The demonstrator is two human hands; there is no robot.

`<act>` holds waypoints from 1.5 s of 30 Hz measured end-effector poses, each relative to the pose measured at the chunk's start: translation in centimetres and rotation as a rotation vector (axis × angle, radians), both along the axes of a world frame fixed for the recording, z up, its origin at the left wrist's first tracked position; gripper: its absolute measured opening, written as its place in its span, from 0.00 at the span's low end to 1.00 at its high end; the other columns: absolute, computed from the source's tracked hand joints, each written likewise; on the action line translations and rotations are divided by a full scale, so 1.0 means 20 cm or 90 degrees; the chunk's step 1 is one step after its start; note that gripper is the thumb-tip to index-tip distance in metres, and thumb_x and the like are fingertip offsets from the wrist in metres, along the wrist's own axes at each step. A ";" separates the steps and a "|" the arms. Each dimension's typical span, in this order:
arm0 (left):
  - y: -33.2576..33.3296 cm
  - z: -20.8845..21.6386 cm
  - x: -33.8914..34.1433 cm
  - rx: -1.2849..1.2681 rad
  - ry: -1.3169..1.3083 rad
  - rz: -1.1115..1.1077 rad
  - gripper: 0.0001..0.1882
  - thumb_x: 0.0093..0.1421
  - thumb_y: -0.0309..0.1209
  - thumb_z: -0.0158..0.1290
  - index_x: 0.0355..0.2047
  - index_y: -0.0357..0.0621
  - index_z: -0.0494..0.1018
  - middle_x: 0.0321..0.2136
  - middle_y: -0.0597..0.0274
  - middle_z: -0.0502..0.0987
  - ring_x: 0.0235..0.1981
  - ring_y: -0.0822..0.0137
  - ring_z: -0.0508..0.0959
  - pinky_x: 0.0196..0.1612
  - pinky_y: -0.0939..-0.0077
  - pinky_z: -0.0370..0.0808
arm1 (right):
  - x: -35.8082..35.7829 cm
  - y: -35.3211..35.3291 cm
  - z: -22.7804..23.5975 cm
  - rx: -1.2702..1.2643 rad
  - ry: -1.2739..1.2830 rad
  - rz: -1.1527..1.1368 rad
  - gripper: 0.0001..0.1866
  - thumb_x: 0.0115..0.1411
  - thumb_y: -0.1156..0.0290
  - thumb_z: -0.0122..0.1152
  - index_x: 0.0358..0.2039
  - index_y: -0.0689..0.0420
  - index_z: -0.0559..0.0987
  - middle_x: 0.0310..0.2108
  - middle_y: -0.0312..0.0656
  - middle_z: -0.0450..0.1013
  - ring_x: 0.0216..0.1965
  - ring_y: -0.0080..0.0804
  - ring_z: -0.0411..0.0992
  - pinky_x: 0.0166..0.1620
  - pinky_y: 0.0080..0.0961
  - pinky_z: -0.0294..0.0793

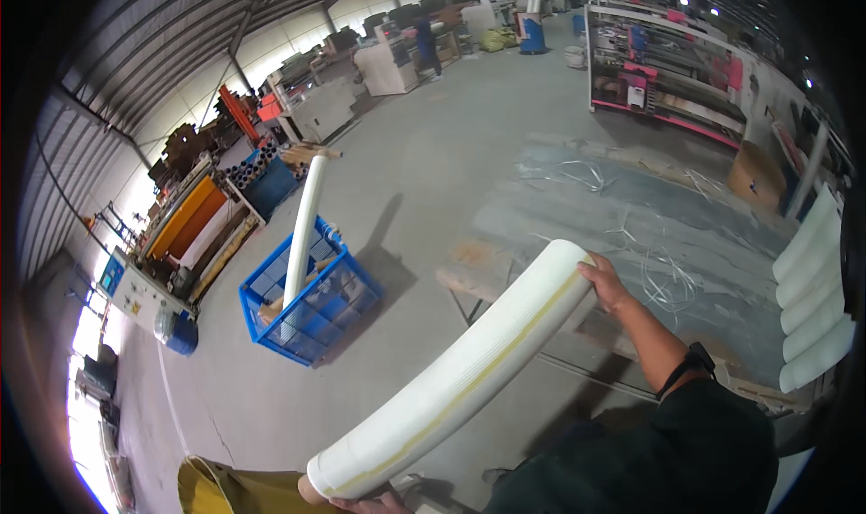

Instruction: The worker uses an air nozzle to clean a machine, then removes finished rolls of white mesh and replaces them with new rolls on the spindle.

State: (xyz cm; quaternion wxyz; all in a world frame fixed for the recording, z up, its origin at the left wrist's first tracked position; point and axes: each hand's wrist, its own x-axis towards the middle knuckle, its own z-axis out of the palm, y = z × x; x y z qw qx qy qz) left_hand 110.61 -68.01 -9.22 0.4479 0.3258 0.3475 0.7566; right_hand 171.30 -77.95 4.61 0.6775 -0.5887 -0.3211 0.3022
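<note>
A long white roll [451, 379] with fine ridges and a yellow stripe along its length lies slanted across my front, held off the floor. Its upper right end is in my right hand [606, 282], fingers curled over the rim. At the lower left end, my left hand [374, 503] grips the roll from below; the picture's edge cuts off part of that hand. A brown core [309, 491] pokes out beside it. The roll's far end reaches the near edge of a low grey-topped table [559, 207].
Loose white strands [667, 284] lie on the table, and several white rolls [812, 289] are stacked at its right. On the floor ahead stands a blue crate [316, 334] with a tall white tube [305, 225] leaning out. A yellow sack-like container [239, 487] is at lower left.
</note>
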 end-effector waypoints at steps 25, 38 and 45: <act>0.15 0.65 3.06 -0.189 -0.118 -0.726 0.41 0.58 0.65 0.45 0.64 0.52 0.57 0.62 0.61 0.60 0.62 0.57 0.61 0.64 0.56 0.59 | 0.99 -2.32 -0.49 0.137 0.202 -0.560 0.25 0.65 0.50 0.50 0.56 0.53 0.69 0.51 0.36 0.69 0.53 0.30 0.66 0.57 0.31 0.64; -0.76 1.04 4.07 -0.057 0.049 -0.822 0.36 0.65 0.56 0.43 0.63 0.44 0.55 0.59 0.57 0.65 0.60 0.58 0.65 0.62 0.60 0.62 | 1.18 -2.91 -0.96 0.281 0.369 -0.541 0.24 0.66 0.55 0.49 0.53 0.59 0.71 0.51 0.42 0.71 0.53 0.36 0.68 0.58 0.35 0.65; -1.33 1.23 4.37 0.177 0.204 -0.848 0.47 0.53 0.61 0.57 0.58 0.33 0.58 0.52 0.54 0.68 0.53 0.61 0.70 0.55 0.65 0.68 | 1.08 -3.18 -1.60 0.088 0.620 -0.592 0.21 0.62 0.63 0.49 0.51 0.63 0.71 0.50 0.46 0.71 0.53 0.42 0.68 0.58 0.39 0.66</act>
